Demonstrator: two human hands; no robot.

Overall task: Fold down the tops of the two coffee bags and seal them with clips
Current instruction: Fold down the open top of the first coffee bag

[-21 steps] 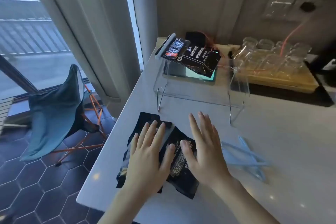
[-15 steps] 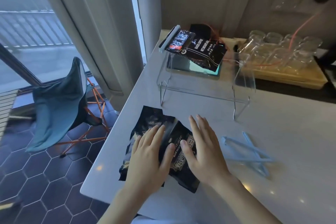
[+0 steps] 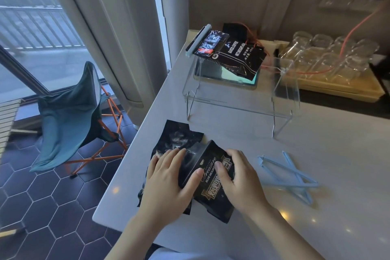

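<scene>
White counter (image 3: 316,154) fills the right and centre of frame, window and teal folding chair (image 3: 69,116) at left. Black coffee bag (image 3: 213,188) lies lower centre, on a second crumpled black bag (image 3: 177,139). Left hand (image 3: 168,183) grips its left edge, right hand (image 3: 238,179) curls over the right side (both holding it). Blue clips (image 3: 289,173) lie crossed just right. Clipped bag (image 3: 236,57) sits on clear riser (image 3: 232,105), upper centre.
</scene>
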